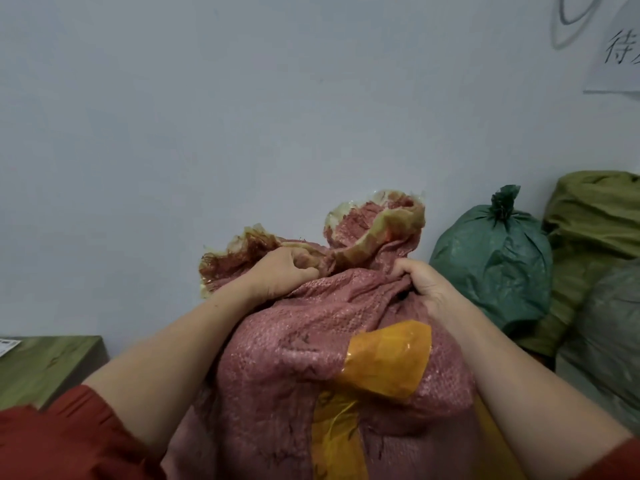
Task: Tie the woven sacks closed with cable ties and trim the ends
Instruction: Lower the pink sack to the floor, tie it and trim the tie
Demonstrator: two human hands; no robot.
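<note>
A full pinkish-red woven sack (304, 341) stands in front of me against the wall, patched with strips of orange tape (384, 362). Its mouth is open, with a frayed, yellowish rim flopping up above my hands. My left hand (282, 271) grips a bunch of the sack's cloth on the left side of the mouth. My right hand (424, 285) grips gathered cloth on the right side. No cable tie or cutter shows in this view.
A dark green sack (491, 261) with a tied neck stands to the right, next to an olive green sack (595, 216) and a grey-green one (609, 330). A green-topped surface (45, 365) lies low left. A paper sign (620, 50) hangs on the wall.
</note>
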